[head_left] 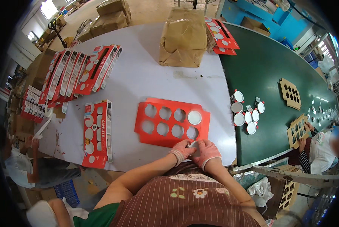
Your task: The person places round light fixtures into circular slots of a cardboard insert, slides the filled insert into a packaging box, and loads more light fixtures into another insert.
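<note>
In front of me lies a flat red card insert [171, 120] with several round holes in two rows. A round white downlight [194, 117] sits in the far right hole; the others show no disc. At the insert's near edge my left hand [182, 150] and my right hand [208, 152], both in pinkish gloves, close together on a small whitish downlight [194, 145]. The fingers hide most of it. Beyond my right hand, several white downlights [239, 119] with red clips stand grouped on the green table.
A red printed box [95, 134] lies left of the insert, with stacked red boxes [95, 70] farther left. A brown wrapped carton [183, 38] stands at the back beside red packaging [221, 34]. One person works at left; another at right holds a brown card insert [297, 130].
</note>
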`<act>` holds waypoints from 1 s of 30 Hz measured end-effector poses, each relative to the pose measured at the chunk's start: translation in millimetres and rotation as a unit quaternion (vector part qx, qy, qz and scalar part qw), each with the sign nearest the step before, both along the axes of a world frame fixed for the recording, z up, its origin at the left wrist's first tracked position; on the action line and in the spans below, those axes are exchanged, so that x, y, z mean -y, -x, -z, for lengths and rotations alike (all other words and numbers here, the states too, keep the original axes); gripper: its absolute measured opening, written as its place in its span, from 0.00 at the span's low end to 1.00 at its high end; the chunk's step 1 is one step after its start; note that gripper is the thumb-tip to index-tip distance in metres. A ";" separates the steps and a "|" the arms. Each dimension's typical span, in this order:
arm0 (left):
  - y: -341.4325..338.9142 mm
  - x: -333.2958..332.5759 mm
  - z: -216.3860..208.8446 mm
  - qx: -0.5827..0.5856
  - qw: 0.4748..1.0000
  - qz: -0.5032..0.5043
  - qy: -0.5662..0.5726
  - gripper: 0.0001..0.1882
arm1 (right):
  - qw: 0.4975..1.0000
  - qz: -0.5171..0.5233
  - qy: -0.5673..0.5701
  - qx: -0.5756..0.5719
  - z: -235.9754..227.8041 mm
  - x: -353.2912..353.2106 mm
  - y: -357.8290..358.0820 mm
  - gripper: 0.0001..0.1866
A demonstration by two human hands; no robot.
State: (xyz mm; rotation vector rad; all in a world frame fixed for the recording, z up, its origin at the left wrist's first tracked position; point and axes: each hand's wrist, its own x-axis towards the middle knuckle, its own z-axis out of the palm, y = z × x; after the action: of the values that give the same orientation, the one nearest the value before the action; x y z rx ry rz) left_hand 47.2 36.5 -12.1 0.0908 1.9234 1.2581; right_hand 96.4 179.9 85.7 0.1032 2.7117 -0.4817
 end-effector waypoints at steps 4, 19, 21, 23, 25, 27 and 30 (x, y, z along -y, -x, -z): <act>6.4 -5.2 11.1 0.033 0.998 0.007 -0.056 0.30 | 0.999 0.033 -0.007 0.030 12.3 -8.4 8.5 0.38; 84.4 8.4 47.3 0.418 0.899 -0.096 -0.090 0.33 | 0.987 0.067 -0.144 -0.009 67.3 -15.7 58.1 0.32; 80.4 9.1 47.0 0.429 0.892 -0.101 -0.102 0.34 | 0.987 0.054 -0.154 -0.005 68.5 -16.4 60.8 0.32; 77.3 6.8 40.4 0.440 0.885 -0.104 -0.113 0.35 | 0.986 0.043 -0.163 -0.001 72.2 -17.0 61.4 0.32; 75.3 5.3 28.2 0.455 0.873 -0.118 -0.126 0.35 | 0.988 0.071 -0.138 0.004 77.5 -13.5 64.7 0.32; 72.9 5.0 28.6 0.474 0.860 -0.128 -0.137 0.35 | 0.989 0.086 -0.119 0.029 70.6 -11.3 64.6 0.33; 67.5 6.8 33.3 0.484 0.847 -0.129 -0.176 0.33 | 0.988 0.109 -0.089 0.065 71.0 -12.0 64.7 0.35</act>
State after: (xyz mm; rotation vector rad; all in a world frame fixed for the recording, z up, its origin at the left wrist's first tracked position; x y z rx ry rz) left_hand -20.3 29.7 -45.4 -0.5414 0.8331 1.4285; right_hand 31.7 191.8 14.7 0.4669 2.6208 -0.2805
